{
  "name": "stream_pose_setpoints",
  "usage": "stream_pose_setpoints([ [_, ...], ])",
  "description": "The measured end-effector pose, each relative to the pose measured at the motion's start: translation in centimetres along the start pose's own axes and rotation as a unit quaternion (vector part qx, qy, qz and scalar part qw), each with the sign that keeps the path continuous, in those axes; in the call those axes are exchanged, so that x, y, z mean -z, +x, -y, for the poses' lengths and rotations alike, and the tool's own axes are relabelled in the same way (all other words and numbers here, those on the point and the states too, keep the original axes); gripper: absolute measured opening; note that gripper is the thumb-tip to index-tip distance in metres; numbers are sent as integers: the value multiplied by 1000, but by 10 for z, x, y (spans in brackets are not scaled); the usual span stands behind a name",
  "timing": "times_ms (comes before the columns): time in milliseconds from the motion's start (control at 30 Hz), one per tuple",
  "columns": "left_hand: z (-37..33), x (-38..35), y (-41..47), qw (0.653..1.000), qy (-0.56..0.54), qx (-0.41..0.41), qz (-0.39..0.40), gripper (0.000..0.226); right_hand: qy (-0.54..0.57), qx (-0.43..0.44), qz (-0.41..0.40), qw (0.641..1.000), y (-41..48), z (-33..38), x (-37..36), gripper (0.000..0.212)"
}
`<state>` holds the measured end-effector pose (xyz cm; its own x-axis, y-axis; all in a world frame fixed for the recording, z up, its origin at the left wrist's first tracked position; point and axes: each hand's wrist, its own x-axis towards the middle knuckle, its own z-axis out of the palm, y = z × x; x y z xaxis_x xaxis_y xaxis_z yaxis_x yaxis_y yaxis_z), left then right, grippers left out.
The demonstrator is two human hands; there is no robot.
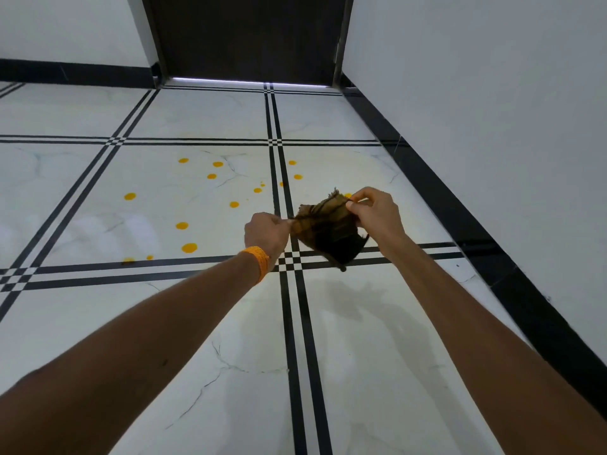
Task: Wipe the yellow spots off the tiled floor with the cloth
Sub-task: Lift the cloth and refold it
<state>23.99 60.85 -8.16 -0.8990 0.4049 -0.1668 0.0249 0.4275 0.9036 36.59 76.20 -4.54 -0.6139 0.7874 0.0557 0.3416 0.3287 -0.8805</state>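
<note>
A brown and black fringed cloth hangs in the air between both hands, above the white marble-look tiled floor. My left hand, with an orange band on its wrist, pinches the cloth's left edge. My right hand pinches its upper right corner. Several yellow spots dot the tile ahead, mostly left of the hands, and a few more yellow spots lie past the black grout stripes. One spot is partly hidden behind the cloth.
A white wall with a black skirting runs along the right side. A dark door stands at the far end, light showing under it. Double black stripes cross the floor in a grid.
</note>
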Motion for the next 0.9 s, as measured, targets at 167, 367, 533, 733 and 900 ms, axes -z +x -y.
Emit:
stream_pose_setpoints([
  [167, -10, 9, 0, 983, 152, -96, -34, 85, -92, 146, 78, 982, -3, 30, 9, 8],
  [367, -65, 5, -1, 922, 81, -347, 151, 32, -176, 252, 85, 948, -3, 49, 11, 7],
  [533, -68, 2, -2, 931, 90, -325, 140, 17, -191, 260, 54, 945, -3, 55, 18, 6],
  [733, -55, 8, 4, 939, 122, -206, 246, 29, -4, 169, 93, 981, -3, 73, 43, 9],
  [900, -57, 16, -3, 930, 65, -116, 343, 24, 34, 169, 12, 985, 7, 81, 57, 10],
])
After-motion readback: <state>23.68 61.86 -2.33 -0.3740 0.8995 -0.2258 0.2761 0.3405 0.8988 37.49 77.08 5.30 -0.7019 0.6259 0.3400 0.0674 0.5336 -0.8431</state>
